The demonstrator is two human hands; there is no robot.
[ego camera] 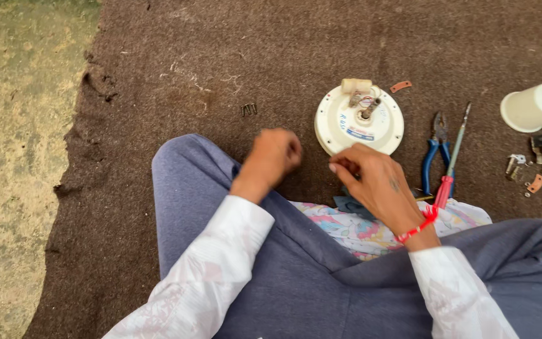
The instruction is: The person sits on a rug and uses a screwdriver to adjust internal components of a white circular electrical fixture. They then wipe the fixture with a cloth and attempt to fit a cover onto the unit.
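Right hand [374, 185]: fingertips pinched together, anything held too small to tell. Left hand [274, 156]: fingers curled into a loose fist, blurred; contents cannot be told. Round white plastic motor housing [359, 122] lies on brown felt mat [158, 75], at 12 o'clock from right hand, just beside it. Blue-handled pliers [437, 150] and red-handled screwdriver [451, 163] at 2 o'clock.

Far left and far centre: bare brown felt mat [158, 56], open room w/ only a small dark metal clip [248, 109]. Centre right blocked by round white motor housing [359, 122]. Just right of it, blue-handled pliers [436, 150] and red-handled screwdriver [453, 160] lie side by side, narrow gap. Far right crowded: white plastic cup [534, 107], scattered small screws and brackets [537, 179].
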